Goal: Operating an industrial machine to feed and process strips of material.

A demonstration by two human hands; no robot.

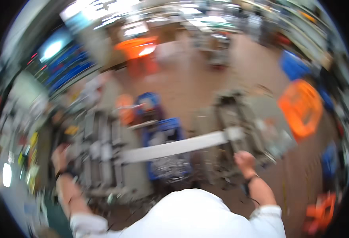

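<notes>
A white-clad torso [190, 214] was seen closest to the lens, at 6 o'clock. The right hand [246, 160] was closed on the end of a long white strip [174, 147], by a grey metal frame [238, 131] at 3 o'clock. The left hand [59, 158] was laid against a grey rack [99, 154] at 9 o'clock; its fingers were too blurred to judge. A blue crate [164, 135] was set under the strip.

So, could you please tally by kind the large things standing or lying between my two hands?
Grey metal frames: 2
Long pale strip: 1
Blue crate: 1
Total: 4
The picture is blurred, so anything smaller cannot be counted.
</notes>
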